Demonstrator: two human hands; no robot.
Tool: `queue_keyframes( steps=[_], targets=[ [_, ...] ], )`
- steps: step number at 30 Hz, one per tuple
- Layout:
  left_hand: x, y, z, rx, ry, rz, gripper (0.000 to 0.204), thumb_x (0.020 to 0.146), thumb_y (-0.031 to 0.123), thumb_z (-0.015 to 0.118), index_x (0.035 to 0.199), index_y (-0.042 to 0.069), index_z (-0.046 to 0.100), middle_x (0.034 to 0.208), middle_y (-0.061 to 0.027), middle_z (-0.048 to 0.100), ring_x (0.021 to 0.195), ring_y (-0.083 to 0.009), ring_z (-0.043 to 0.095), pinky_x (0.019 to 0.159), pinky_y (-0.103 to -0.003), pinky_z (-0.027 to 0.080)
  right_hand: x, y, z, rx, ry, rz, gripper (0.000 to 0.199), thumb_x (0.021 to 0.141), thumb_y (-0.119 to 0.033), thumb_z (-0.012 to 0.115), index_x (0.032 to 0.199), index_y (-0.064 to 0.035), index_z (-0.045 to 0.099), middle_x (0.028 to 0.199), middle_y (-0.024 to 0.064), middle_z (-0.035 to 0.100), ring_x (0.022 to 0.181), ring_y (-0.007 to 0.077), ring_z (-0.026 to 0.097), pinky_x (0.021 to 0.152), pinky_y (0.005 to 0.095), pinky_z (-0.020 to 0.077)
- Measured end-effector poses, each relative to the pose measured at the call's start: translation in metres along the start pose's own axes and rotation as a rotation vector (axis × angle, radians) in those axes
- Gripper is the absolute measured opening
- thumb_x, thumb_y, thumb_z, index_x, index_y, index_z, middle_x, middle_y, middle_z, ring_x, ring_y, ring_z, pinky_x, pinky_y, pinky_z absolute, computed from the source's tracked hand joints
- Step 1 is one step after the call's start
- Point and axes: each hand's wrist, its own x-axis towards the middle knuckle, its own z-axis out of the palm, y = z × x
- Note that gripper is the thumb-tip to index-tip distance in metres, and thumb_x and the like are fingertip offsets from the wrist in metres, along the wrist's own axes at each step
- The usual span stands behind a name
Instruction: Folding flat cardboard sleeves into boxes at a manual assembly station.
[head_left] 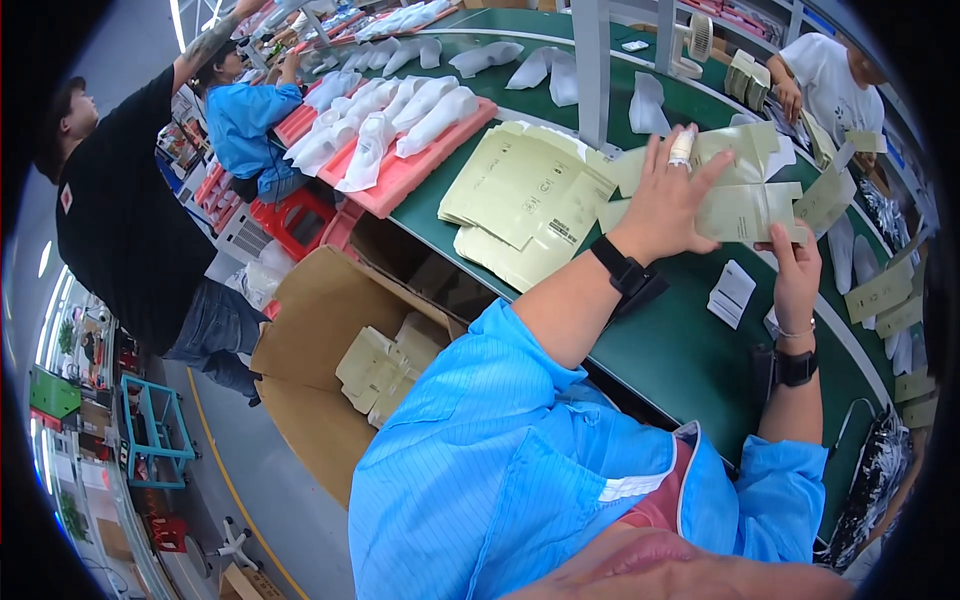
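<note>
A pale green flat carton [745,208] with flaps folded out is held up over the green table. Spread across its left part is my left hand [668,195], fingers apart, with a whitish wrap on one finger. My right hand [795,268] pinches the carton's lower right edge between thumb and fingers. Left of my hands lies a stack of flat pale green carton blanks [530,190]. A small pile of white printed leaflets [732,294] rests on the table below the carton.
Beside the table an open cardboard box [300,330] contains more carton blanks. A pink tray [400,165] carries several white-wrapped items. A grey post [591,75] rises behind the stack. Opposite, a person [835,85] handles cartons; standing cartons [880,290] line the right side.
</note>
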Motion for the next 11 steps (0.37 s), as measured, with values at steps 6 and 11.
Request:
queue_keyframes(
  steps=[6,11],
  targets=[
    [-0.001,0.004,0.004,-0.108,0.075,0.009,0.104,0.041,0.032,0.086,0.133,0.021,0.040,0.119,-0.0216,0.045,0.105,-0.0431,0.047,0.091,-0.049,0.041,-0.017,-0.041,0.036,0.285,0.064,-0.217,0.050,0.094,-0.019,0.052,0.137,-0.0024,0.031,0.128,0.0102,0.046,0.118,0.0174,0.045,0.102,0.0327,0.0324],
    [-0.008,0.013,0.016,-0.176,0.102,0.247,0.090,0.056,0.031,0.082,0.134,0.023,0.039,0.119,-0.0178,0.046,0.103,-0.0388,0.050,0.089,-0.047,0.043,-0.023,-0.053,0.054,0.447,0.084,-0.197,0.076,0.091,-0.038,0.055,0.146,-0.0065,0.013,0.146,0.0057,0.024,0.133,0.0203,0.027,0.110,0.0364,0.0188]
  ],
)
